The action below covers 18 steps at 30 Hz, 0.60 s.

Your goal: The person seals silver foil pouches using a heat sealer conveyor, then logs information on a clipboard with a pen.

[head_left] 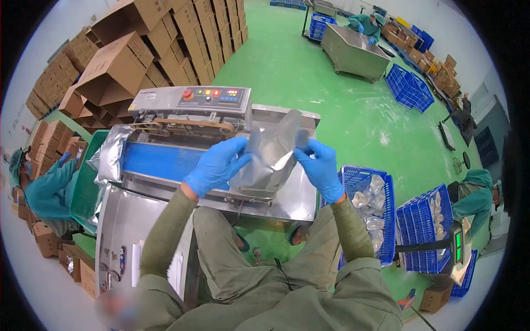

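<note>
A silvery, partly see-through pouch (264,175) is held up in front of me, over the right end of the steel bench. Its mouth is spread, and something pale shows inside. My left hand (217,167), in a blue glove, pinches the left edge of the pouch between thumb and fingers. On the opposite edge my right hand (322,168), also gloved in blue, has the same kind of pinch. Just beyond the hands stands a band sealing machine (190,102) with a lit panel and a blue conveyor belt (160,161). A shiny foil pouch (113,157) lies at the belt's left end.
At my right is a blue basket (391,220) of filled pouches, beside another blue basket (411,226) and a scale display (458,245). A green tub (88,187) stands left, near a person (52,190). Stacked cartons (121,66) rise behind the machine. Other people work farther off.
</note>
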{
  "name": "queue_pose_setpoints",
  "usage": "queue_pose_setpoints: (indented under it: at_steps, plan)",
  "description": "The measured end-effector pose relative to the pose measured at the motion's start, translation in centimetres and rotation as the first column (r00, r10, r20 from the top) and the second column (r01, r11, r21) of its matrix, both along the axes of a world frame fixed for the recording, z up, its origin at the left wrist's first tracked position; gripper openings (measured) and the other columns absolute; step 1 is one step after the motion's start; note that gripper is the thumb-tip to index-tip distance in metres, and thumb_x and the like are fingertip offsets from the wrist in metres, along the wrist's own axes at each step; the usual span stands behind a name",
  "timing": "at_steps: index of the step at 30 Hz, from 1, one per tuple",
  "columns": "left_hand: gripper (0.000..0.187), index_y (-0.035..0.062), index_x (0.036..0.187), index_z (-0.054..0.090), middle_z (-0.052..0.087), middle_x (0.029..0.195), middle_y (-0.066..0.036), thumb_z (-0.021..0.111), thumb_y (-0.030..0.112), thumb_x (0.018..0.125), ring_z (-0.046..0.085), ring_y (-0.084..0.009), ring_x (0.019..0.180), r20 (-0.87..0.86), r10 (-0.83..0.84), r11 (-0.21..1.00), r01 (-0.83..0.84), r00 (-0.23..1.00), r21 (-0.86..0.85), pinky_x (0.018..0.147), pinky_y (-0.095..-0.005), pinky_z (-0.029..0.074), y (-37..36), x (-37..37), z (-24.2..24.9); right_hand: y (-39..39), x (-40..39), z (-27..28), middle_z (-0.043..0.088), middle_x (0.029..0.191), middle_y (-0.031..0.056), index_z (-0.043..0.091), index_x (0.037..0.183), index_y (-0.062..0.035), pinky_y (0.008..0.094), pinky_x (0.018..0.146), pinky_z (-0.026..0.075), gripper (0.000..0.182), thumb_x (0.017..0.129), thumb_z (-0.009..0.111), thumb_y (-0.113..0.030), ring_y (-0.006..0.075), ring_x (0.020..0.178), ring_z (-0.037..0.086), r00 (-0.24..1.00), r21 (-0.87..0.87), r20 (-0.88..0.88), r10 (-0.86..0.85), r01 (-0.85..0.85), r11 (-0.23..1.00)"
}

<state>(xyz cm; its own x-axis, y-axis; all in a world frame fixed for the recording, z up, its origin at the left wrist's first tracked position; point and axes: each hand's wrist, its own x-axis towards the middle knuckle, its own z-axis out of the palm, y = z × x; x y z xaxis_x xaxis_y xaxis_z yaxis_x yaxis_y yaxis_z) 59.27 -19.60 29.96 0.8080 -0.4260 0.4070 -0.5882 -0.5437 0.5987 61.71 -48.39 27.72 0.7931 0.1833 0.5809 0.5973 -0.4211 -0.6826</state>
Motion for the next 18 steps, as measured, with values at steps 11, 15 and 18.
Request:
queue_pose_setpoints:
  at_steps: [11,15,18]
  plan:
    - [0.011,0.0012,0.094,0.069,0.068,0.085,-0.003,0.065,0.011,0.09,0.062,-0.0139,0.076,-0.132,0.414,0.686,-0.404,0.901,-0.605,0.07,-0.0307,0.05,-3.0,-1.2,-4.9,-0.5,-2.3,-4.2,0.058,0.071,0.0026,0.071,0.097,-0.0011,0.0272,0.059,0.044,0.011,0.087,0.068,0.0,0.009,0.065,0.053,0.981,0.373,-0.122,-0.15,0.186,0.909]
    - [0.018,-0.0024,0.074,0.066,0.055,0.062,0.001,0.067,0.01,0.086,0.05,-0.0091,0.059,-0.457,0.399,0.64,-0.598,0.795,-0.482,0.058,-0.0302,0.043,-2.3,2.1,-5.9,1.0,-1.5,-2.1,0.052,0.065,-0.0007,0.067,0.083,0.0036,0.0272,0.054,0.036,0.016,0.091,0.064,-0.01,0.0049,0.063,0.044,0.887,0.453,-0.45,-0.101,0.325,0.83]
    - [0.023,-0.0025,0.066,0.065,0.058,0.058,-0.003,0.07,0.014,0.081,0.05,-0.011,0.053,-0.576,0.388,0.587,-0.675,0.719,-0.447,0.054,-0.033,0.043,-0.8,5.9,-14.1,1.9,3.0,-8.4,0.05,0.061,-0.0012,0.061,0.07,0.0028,0.0294,0.052,0.036,0.025,0.087,0.065,-0.015,0.0066,0.059,0.043,0.833,0.421,-0.55,-0.065,0.344,0.839]
